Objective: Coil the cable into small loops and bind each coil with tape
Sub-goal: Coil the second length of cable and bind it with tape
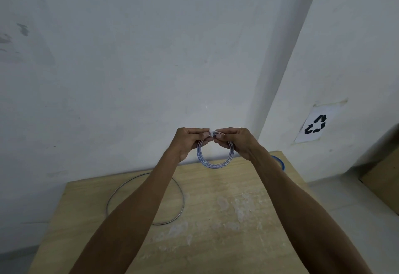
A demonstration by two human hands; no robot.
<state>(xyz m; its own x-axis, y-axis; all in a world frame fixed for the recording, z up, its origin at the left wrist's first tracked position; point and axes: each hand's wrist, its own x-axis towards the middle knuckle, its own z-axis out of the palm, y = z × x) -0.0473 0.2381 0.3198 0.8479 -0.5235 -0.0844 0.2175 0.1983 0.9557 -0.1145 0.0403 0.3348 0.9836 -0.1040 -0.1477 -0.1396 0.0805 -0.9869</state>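
A small round coil of pale bluish-white cable point(207, 164) is held in the air above the far edge of a light wooden table point(226, 219), its ring turned face-on to the camera, so that the axis through its hole runs away toward the wall. The coil is gripped at its 12 o'clock point only. The left hand point(187, 142) is closed on the strands from the 9 o'clock side, and the right hand point(235, 142) is closed on them from the 3 o'clock side in a like pinch, the fingertips of the two nearly meeting. Between them a short strip of white tape point(212, 133) is seen across the bundle (whether it is wrapped all the way round cannot be told, since the fingers cover its ends). The rest of the ring hangs free toward 6 o'clock, touching nothing. The binding is judged to be the step in hand. The coming move is judged to turn on one relation: the tape must be carried crosswise to the run of the strands, at the spot midway between the hands, so neither hand is the nearer. A large loose loop of grey cable point(183, 198) is laid flat on the table at 8 o'clock from the coil, well apart. A blue roll of tape point(279, 161) is half hidden behind the right forearm at 3 o'clock.
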